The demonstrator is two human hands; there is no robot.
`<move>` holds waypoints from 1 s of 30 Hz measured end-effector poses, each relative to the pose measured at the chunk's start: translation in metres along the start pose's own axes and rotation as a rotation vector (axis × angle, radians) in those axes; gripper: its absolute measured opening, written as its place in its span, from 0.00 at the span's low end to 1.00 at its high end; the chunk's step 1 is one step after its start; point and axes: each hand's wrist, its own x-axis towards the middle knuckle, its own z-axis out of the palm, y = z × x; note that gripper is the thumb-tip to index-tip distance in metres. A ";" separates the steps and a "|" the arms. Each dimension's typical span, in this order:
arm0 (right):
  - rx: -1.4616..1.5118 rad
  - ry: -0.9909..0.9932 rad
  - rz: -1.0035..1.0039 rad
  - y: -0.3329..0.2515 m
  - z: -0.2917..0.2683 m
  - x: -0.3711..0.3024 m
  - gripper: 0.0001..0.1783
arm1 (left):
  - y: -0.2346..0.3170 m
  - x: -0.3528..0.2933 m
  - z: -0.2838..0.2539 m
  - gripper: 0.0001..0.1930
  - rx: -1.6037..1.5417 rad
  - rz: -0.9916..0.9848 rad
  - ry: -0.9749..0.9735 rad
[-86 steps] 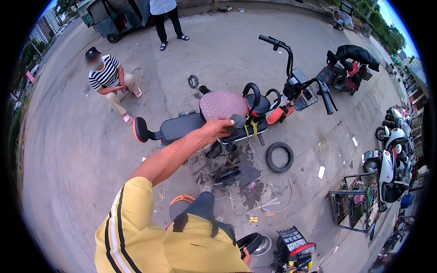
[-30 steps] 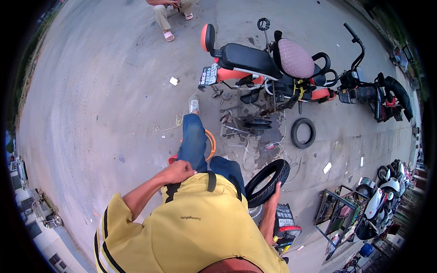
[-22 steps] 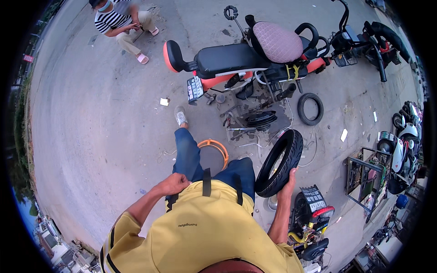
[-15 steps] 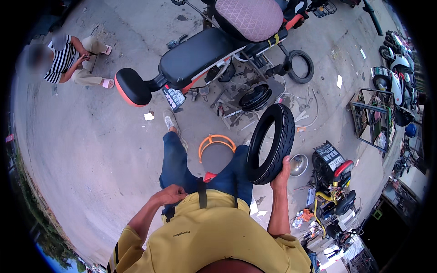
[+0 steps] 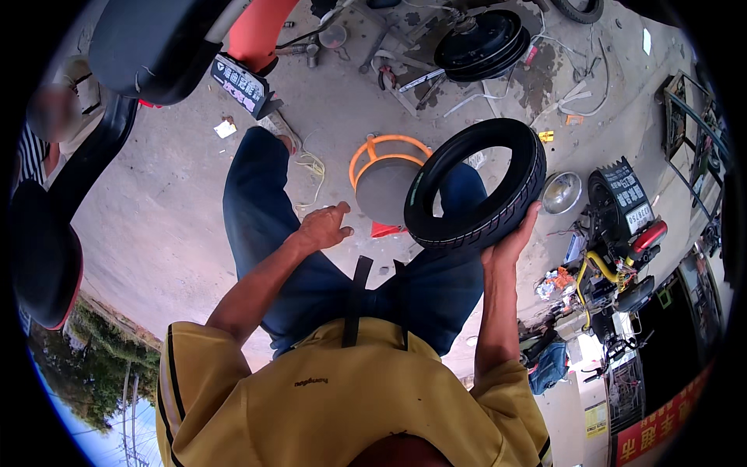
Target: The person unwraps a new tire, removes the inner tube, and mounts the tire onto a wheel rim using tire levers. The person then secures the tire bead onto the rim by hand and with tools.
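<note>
My right hand (image 5: 510, 240) grips the lower right edge of a black rubber tyre (image 5: 532, 167), fingers hidden beneath it. The tyre is tilted over my right thigh, and nothing fills its opening. My left hand (image 5: 320, 227) is in the air above the gap between my legs, fingers apart and partly bent, with nothing in it. Just ahead of it stands a low stool (image 5: 385, 194) with a round grey seat and an orange tube frame. Part of the stool is behind the tyre. A black wheel hub (image 5: 476, 50) lies on the ground farther ahead.
A scooter with a black seat (image 5: 152, 47) reaches in at upper left. Hand tools, including pliers (image 5: 387, 75), and white strips lie near the hub. To the right are a metal bowl (image 5: 562, 192) and a yellow-framed scooter (image 5: 595, 268). A person (image 5: 47, 156) sits at far left.
My view has come lower and nearer to the stool and hub. My left hand has moved from my hip forward over my legs. The tyre has tipped flatter, still in my right hand.
</note>
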 end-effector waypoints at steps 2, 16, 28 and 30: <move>0.021 -0.018 0.006 0.003 0.002 0.034 0.35 | -0.005 0.071 0.002 0.41 0.109 0.018 0.061; -0.034 0.058 -0.253 0.013 -0.029 0.226 0.40 | 0.012 0.267 0.050 0.44 0.121 -0.050 -0.122; 0.170 -0.239 -0.187 -0.079 0.018 0.282 0.30 | 0.078 0.320 0.084 0.40 0.386 0.000 -0.197; 0.215 -0.399 -0.201 -0.089 0.022 0.301 0.28 | 0.067 0.336 0.096 0.33 0.410 0.020 -0.150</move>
